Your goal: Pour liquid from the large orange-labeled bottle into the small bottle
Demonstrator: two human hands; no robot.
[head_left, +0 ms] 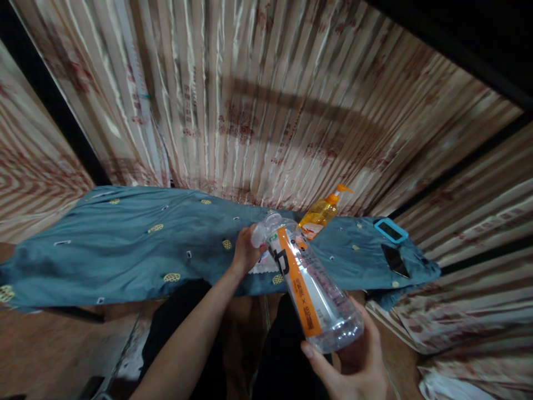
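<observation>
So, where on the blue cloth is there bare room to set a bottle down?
The widest free patch runs from the left end of the cloth to the left hand. A smaller one lies between the pump bottle and the blue device. The middle is crowded: the clear bottle blocks part of a pinkish item. The right end holds a dark flat object.

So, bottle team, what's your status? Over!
Right hand gripping tilted clear bottle by its base. Left hand at its top, grip partly hidden. Pump bottle behind, seemingly not in the way.
</observation>
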